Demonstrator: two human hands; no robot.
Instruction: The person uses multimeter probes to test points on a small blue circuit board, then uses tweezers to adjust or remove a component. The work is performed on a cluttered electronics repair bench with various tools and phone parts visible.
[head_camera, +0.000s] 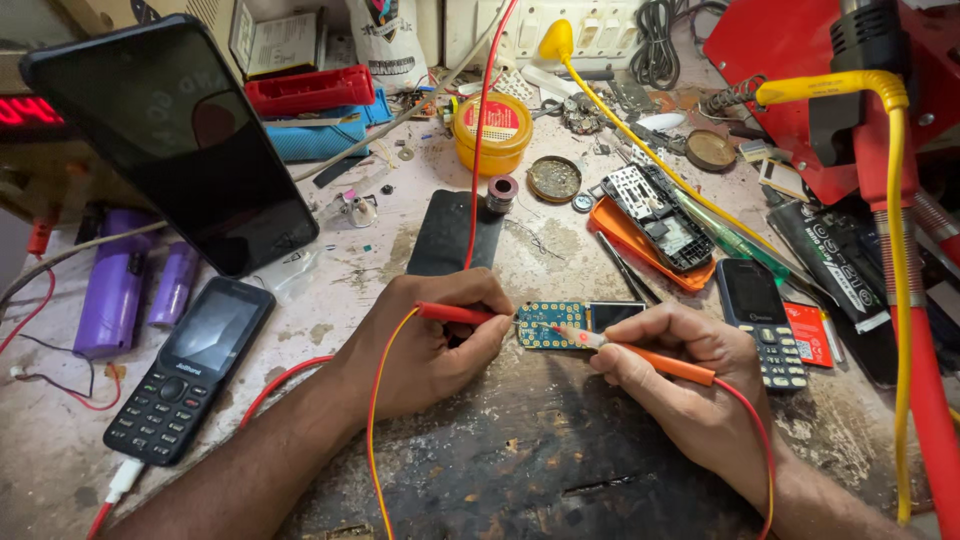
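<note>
Circuit board (552, 325) of a small keypad phone, blue with gold key contacts and a little dark screen at its 3 o'clock end, lies flat on the bench (480, 470) at the centre of the view, between the two hands. The left hand (425, 350) is clamped on a red probe (458, 314) whose tip meets the board's 9 o'clock edge; the right hand (690, 385) is clamped on an orange probe (655, 360) with its tip on the lower row of contacts. To do this probing well, I judge each tip should sit on one pad only, held steady, with the heels of both hands resting on the bench and the leads kept off the board.

Counted: two probes, one board. Two whole keypad phones, one (190, 370) at 9 o'clock and one (762, 322) at 3 o'clock. One opened phone (658, 215) on an orange cover at 1 o'clock. One large smartphone (170, 140) propped at 10 o'clock, two purple cylinders (115, 290) beneath it, and one yellow tub (492, 130) at 12 o'clock.
</note>
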